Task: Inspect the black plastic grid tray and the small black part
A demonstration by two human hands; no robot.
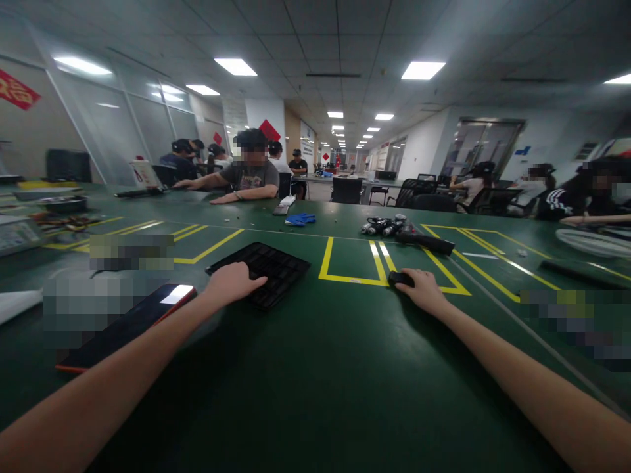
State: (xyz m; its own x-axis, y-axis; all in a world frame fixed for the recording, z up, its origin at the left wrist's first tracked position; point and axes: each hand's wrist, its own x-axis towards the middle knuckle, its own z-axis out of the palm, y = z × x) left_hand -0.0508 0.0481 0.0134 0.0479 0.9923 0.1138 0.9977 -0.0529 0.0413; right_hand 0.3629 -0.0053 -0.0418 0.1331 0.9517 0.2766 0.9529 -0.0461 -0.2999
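My left hand (pixel 231 284) is closed on the left side of a flat black tray (pixel 280 266) divided into small compartments. Its thumb lies across the top of the tray, and the other fingers are mostly hidden. Further right, my right hand (pixel 422 289) has its fingers round a small, rounded black object (pixel 400 279), shaped like a computer mouse. That object is at the front line of a yellow taped rectangle (pixel 355 281) on the green table. A dark phone-like slab with an orange edge (pixel 123 328) lies beside my left forearm.
Across the table, a person (pixel 251 177) sits with both arms on the surface. Blue gloves (pixel 300 219) lie near the far edge. Black cables with metal connectors (pixel 384 226) and a dark cylinder (pixel 426 242) lie beyond my right hand. A white-rimmed container (pixel 591 242) stands far right.
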